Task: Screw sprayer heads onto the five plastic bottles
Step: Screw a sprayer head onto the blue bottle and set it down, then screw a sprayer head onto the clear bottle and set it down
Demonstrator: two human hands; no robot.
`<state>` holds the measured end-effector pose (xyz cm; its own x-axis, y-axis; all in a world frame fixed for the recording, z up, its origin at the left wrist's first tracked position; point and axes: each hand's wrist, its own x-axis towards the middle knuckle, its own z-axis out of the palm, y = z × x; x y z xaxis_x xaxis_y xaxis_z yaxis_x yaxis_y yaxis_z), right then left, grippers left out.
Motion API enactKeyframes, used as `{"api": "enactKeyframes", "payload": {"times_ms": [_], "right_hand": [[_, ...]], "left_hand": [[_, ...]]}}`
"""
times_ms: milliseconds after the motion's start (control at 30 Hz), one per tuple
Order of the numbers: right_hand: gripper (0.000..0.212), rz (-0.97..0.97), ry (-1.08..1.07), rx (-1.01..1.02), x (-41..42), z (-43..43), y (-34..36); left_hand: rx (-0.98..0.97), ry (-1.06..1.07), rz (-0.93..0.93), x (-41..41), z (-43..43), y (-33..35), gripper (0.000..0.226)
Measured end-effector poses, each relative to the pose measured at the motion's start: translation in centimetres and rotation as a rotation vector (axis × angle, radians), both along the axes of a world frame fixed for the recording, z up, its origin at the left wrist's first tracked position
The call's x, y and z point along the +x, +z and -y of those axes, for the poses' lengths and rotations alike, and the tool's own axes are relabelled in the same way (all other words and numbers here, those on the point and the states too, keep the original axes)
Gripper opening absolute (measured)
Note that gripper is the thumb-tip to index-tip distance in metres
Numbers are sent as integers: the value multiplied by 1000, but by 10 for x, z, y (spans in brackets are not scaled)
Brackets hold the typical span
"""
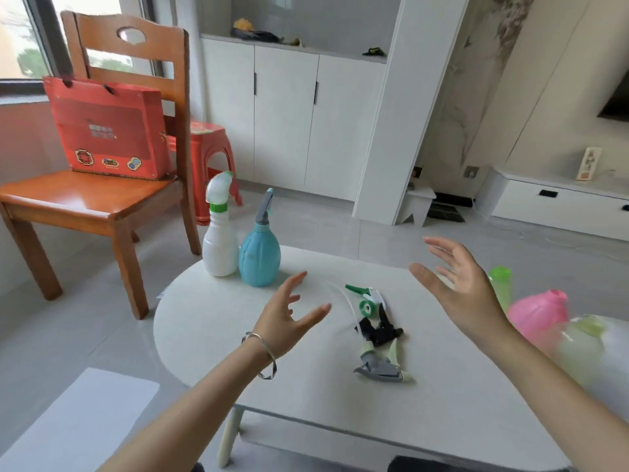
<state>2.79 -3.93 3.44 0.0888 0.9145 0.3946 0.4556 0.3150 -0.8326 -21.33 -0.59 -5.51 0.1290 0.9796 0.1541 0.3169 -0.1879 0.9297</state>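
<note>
Both grips are spread and empty: the left hand [289,318] just left of the loose heads [381,330], the right hand [456,284] right of them. The heads lie on the surface [306,386]; they seem light, stiff plastic, best held at the collar.

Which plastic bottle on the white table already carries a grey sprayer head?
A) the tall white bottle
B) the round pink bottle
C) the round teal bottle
C: the grey sprayer head sits on the neck of the round teal plastic bottle.
</note>
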Motion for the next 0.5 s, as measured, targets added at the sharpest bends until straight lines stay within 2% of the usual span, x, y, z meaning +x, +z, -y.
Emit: {"api": "enactKeyframes", "payload": {"times_ms": [133, 233, 300, 400, 500], "right_hand": [[54, 40, -85, 58, 64, 45, 27], [61, 47, -161, 97, 105, 72, 37], [62, 58, -219, 98, 129, 85, 33], [52, 88, -300, 86, 161, 99, 17], [57, 48, -350, 18, 186, 107, -9]], "left_hand": [[19, -98, -7, 61, 13, 13, 73], [17, -165, -18, 103, 21, 15, 74], [1, -207, -8, 130, 27, 14, 76], [-12, -256, -20, 168, 37, 11, 77], [-25, -305, -37, 203, 45, 5, 75]]}}
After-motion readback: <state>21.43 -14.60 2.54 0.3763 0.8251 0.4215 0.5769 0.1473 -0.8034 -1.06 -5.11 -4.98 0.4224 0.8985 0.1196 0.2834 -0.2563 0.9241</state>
